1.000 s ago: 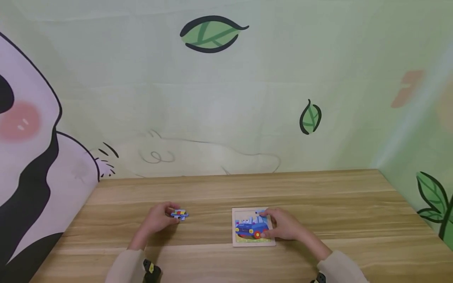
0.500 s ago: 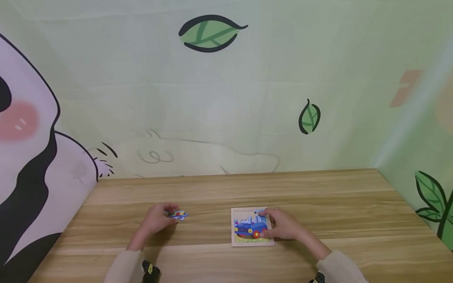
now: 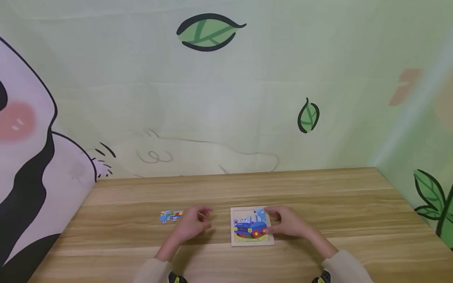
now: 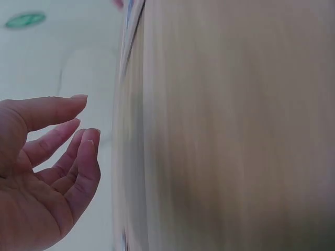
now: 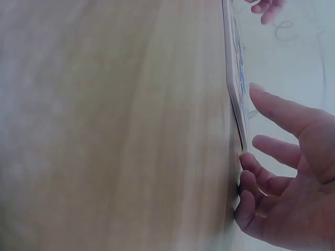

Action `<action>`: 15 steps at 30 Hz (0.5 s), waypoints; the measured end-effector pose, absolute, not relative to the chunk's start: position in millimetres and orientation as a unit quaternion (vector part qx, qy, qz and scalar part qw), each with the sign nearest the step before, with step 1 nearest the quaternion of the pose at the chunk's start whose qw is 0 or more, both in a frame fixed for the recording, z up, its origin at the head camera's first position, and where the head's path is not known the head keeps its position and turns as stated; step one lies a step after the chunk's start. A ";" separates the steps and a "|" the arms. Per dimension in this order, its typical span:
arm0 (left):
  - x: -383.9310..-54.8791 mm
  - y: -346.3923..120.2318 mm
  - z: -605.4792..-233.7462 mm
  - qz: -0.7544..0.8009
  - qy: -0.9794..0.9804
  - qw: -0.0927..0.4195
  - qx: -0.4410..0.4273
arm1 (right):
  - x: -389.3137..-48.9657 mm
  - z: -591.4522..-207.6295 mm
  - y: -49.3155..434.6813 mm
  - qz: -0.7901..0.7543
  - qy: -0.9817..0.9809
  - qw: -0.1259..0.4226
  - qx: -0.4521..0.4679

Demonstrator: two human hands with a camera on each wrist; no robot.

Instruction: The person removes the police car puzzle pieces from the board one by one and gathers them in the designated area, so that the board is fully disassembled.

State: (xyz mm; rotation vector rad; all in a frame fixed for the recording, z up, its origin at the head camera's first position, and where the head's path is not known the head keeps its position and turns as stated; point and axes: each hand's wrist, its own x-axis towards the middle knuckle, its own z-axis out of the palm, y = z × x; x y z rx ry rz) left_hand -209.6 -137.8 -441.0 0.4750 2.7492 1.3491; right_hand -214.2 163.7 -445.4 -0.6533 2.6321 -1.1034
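Note:
A square jigsaw puzzle [image 3: 250, 228] in a pale wooden frame shows a blue vehicle with eyes and red wheels. To its left lie loose jigsaw pieces [image 3: 165, 216], partly hidden behind my left hand. Between those pieces and the puzzle my left hand [image 3: 191, 224] is held above the table, fingers loosely bent, with nothing in them; the left wrist view shows the same bare hand [image 4: 57, 162]. My right hand [image 3: 289, 223] is at the puzzle's right edge, thumb and fingers apart. In the right wrist view its lower fingers [image 5: 248, 201] rest near the tabletop beside the frame.
The wood-grain table [image 3: 339, 204] reaches back to a pale green wall [image 3: 226, 98] painted with leaves and a panda. Another wall closes off the right side. Both wrists carry dark straps.
My left hand has let go of a jigsaw piece, left it on the table and moved right towards the puzzle. My right hand has drawn slightly right from the puzzle's upper corner.

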 end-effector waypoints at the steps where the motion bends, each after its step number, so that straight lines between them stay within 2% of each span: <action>1: -209.6 -130.4 -441.3 0.440 0.882 0.029 0.163 | -214.1 -445.2 164.1 -0.374 0.895 0.106 -0.219; 10: -216.7 -72.1 -440.5 0.483 0.853 0.100 0.173 | -216.8 -448.4 163.7 -0.336 0.911 0.102 -0.216; 15: -223.8 -51.0 -445.0 0.484 0.855 0.106 0.157 | -217.2 -448.5 163.5 -0.335 0.909 0.100 -0.228</action>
